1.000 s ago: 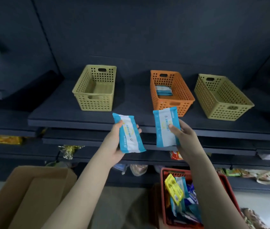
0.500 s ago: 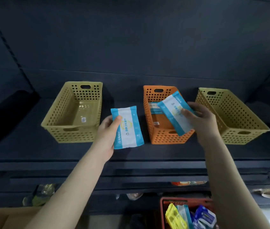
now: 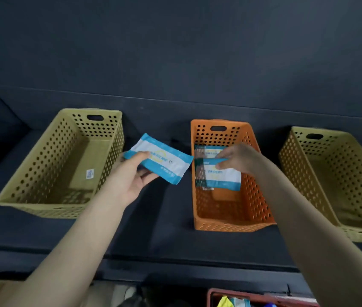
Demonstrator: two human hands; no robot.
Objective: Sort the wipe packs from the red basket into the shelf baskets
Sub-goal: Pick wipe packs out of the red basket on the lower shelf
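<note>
The dark shelf [image 3: 164, 235] carries three baskets in a row: a yellow basket on the left [image 3: 42, 209], one orange basket [image 3: 231, 227] in the middle and a second yellow basket on the right [image 3: 297, 162]. The red basket [image 3: 215, 292] shows only its rim at the bottom edge.

Three blue-white wipe packs are visible on the shelf level. The left hand [image 3: 131, 173] grips the first pack [image 3: 164, 162] above the shelf, between the left yellow basket and the orange one; its long axis runs from upper left to lower right. The right hand [image 3: 239, 159] pinches the second pack [image 3: 218, 176] inside the orange basket, with its long axis across the basket. The third pack [image 3: 206, 151] lies behind it, also crosswise.
</note>
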